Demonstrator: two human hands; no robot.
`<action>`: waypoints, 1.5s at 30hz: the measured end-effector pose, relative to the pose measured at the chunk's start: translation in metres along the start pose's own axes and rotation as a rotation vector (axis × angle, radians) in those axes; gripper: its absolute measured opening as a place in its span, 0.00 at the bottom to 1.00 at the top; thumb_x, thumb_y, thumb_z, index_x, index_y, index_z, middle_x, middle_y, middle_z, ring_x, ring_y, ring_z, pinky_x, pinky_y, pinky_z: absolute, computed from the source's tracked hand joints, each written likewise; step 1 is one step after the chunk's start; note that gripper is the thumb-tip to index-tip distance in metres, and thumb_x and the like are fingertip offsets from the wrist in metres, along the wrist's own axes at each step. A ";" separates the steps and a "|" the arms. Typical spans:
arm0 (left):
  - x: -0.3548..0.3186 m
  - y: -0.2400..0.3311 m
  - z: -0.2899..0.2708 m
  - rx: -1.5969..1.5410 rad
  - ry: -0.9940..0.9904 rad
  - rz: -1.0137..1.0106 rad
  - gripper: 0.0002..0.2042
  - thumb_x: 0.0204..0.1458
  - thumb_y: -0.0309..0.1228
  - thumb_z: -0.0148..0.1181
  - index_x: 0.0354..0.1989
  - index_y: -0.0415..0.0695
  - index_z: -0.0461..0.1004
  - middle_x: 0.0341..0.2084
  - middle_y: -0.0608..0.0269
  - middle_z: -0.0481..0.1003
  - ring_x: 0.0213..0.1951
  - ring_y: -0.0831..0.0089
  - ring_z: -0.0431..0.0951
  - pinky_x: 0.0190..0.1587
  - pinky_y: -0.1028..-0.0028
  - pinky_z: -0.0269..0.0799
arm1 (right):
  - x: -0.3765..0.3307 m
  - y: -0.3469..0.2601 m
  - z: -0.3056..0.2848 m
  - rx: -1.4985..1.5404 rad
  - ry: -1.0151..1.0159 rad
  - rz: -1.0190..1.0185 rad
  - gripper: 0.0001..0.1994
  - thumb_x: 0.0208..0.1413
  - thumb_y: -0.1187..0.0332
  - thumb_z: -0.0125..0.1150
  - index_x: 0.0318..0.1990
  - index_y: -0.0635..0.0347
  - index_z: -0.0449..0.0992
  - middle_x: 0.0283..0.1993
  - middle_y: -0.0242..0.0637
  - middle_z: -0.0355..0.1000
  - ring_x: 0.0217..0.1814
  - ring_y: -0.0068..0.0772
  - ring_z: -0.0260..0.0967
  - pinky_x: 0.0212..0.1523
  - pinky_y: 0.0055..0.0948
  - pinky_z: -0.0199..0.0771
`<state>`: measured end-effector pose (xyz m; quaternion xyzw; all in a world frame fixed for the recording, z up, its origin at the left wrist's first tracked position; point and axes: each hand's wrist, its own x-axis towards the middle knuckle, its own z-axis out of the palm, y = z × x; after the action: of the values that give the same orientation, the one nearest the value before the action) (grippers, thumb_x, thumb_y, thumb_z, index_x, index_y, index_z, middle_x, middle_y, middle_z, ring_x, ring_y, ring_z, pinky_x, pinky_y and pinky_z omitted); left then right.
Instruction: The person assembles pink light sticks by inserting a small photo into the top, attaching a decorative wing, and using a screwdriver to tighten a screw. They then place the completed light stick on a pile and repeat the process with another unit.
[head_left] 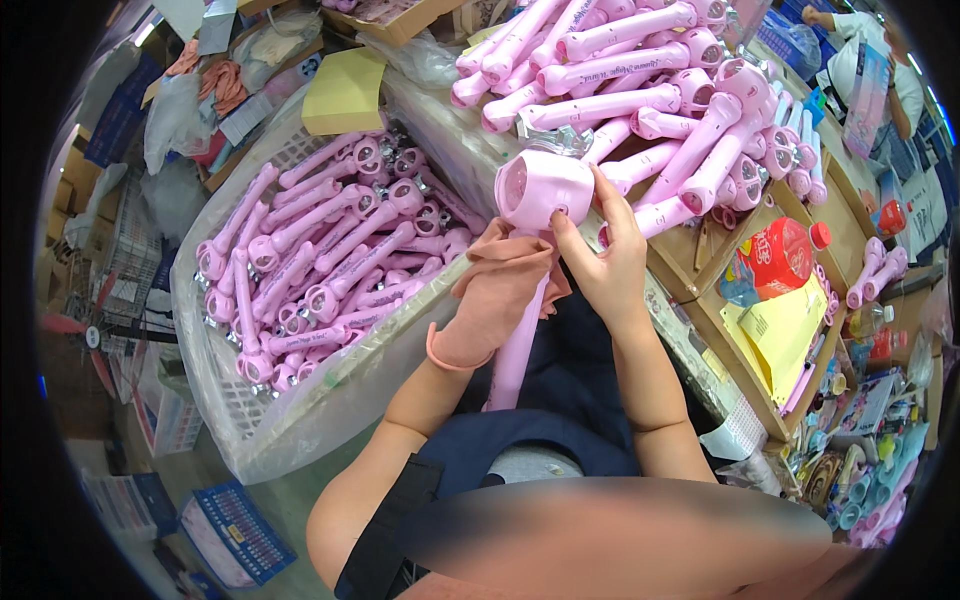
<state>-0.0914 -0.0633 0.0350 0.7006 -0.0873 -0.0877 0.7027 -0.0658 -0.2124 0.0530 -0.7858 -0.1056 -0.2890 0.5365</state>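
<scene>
A pink toy wand (515, 350) with a round hollow head and a silver crown-shaped top is upright in front of me. My left hand (500, 295), in a loose salmon-coloured glove, is wrapped round the handle just below the head. The bare fingers of my right hand (608, 255) pinch the right side of that head, thumb low and fingertips higher. Whether anything small lies under the thumb is hidden. Just beyond the head, a large heap of similar pink wands (630, 75) covers the work table.
To my left stands a plastic-lined basket (225, 425) full of pink wands, with a yellow card (343, 92) at its far edge. On the right are a wooden tray (690, 262), a red-labelled bottle (780, 258) and yellow paper (775, 335). Another person (870, 60) is at the far right.
</scene>
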 end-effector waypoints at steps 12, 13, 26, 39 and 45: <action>0.012 -0.022 -0.015 -0.447 -0.248 -0.046 0.32 0.62 0.60 0.36 0.41 0.37 0.68 0.22 0.54 0.73 0.19 0.69 0.73 0.20 0.73 0.72 | 0.001 0.012 -0.006 0.081 -0.059 -0.005 0.30 0.53 0.63 0.66 0.61 0.69 0.67 0.59 0.54 0.69 0.63 0.46 0.66 0.61 0.37 0.64; 0.011 -0.014 -0.015 -0.345 -0.254 0.021 0.36 0.60 0.64 0.33 0.39 0.36 0.69 0.19 0.56 0.71 0.17 0.72 0.71 0.18 0.75 0.68 | -0.001 0.014 -0.005 0.135 -0.043 -0.016 0.31 0.54 0.63 0.66 0.63 0.68 0.65 0.61 0.52 0.67 0.65 0.44 0.63 0.62 0.37 0.63; 0.025 0.034 -0.016 -0.710 -0.173 0.022 0.30 0.64 0.57 0.36 0.45 0.38 0.69 0.25 0.53 0.74 0.17 0.74 0.72 0.15 0.78 0.67 | 0.003 0.012 0.004 0.358 -0.171 0.013 0.29 0.64 0.62 0.55 0.69 0.64 0.57 0.70 0.51 0.55 0.73 0.44 0.50 0.71 0.37 0.48; 0.032 -0.014 -0.018 -1.089 -0.177 -0.215 0.34 0.63 0.60 0.35 0.66 0.45 0.58 0.54 0.48 0.69 0.42 0.54 0.78 0.37 0.56 0.82 | 0.002 0.007 -0.005 0.079 -0.321 -0.067 0.31 0.56 0.67 0.62 0.66 0.65 0.61 0.65 0.56 0.59 0.67 0.51 0.58 0.66 0.38 0.57; 0.040 -0.054 -0.033 -1.109 -0.366 -0.179 0.38 0.59 0.65 0.35 0.68 0.47 0.55 0.59 0.47 0.66 0.45 0.48 0.77 0.38 0.47 0.80 | -0.003 0.008 -0.005 0.163 -0.296 -0.109 0.30 0.57 0.68 0.59 0.66 0.63 0.61 0.66 0.54 0.59 0.69 0.49 0.57 0.67 0.38 0.56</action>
<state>-0.0442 -0.0413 -0.0192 0.2066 -0.0885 -0.2987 0.9275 -0.0661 -0.2198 0.0467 -0.7667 -0.2490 -0.1895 0.5605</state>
